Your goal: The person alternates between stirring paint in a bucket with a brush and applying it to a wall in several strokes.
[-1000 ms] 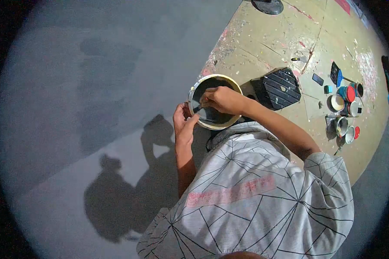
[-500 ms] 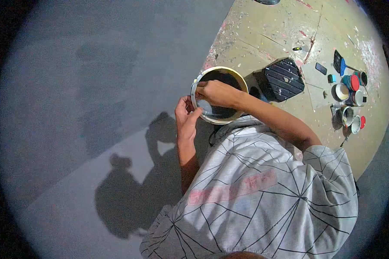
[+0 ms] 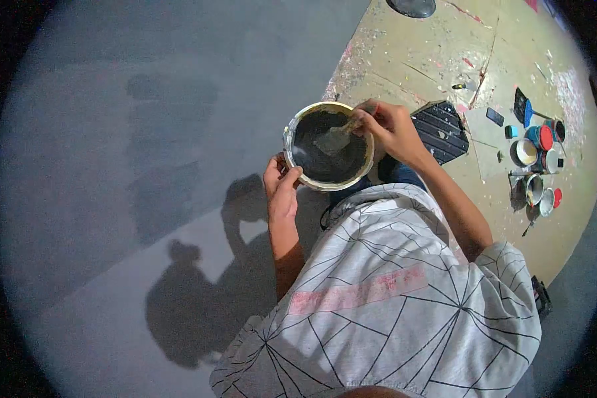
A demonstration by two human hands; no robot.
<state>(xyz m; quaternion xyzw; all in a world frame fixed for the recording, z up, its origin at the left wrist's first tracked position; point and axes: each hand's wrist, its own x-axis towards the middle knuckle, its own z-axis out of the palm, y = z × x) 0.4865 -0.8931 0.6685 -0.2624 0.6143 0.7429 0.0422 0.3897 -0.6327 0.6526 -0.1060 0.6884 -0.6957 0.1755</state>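
A round paint bucket (image 3: pixel 289 144) with a pale rim and dark grey inside is held in front of my body. My left hand (image 3: pixel 282 189) grips its left side, the thumb over the rim and the fingers around the outside. Above the bucket's far right edge, my right hand (image 3: pixel 388 129) pinches the handle of a flat paintbrush (image 3: pixel 331 140). The brush's wide grey end points left and down, over the dark inside of the bucket.
A grey wall (image 3: pixel 99 146) with darker patches fills the left, carrying my shadow. On the paint-spattered floor (image 3: pixel 438 66) lie a black ribbed block (image 3: pixel 441 132), a phone (image 3: pixel 495 117) and several paint pots (image 3: pixel 534 189). A dark round object (image 3: pixel 411 6) rests at the top.
My right hand has risen from inside the bucket to its right rim, bringing the brush into view. The left hand keeps its hold, slightly shifted left.
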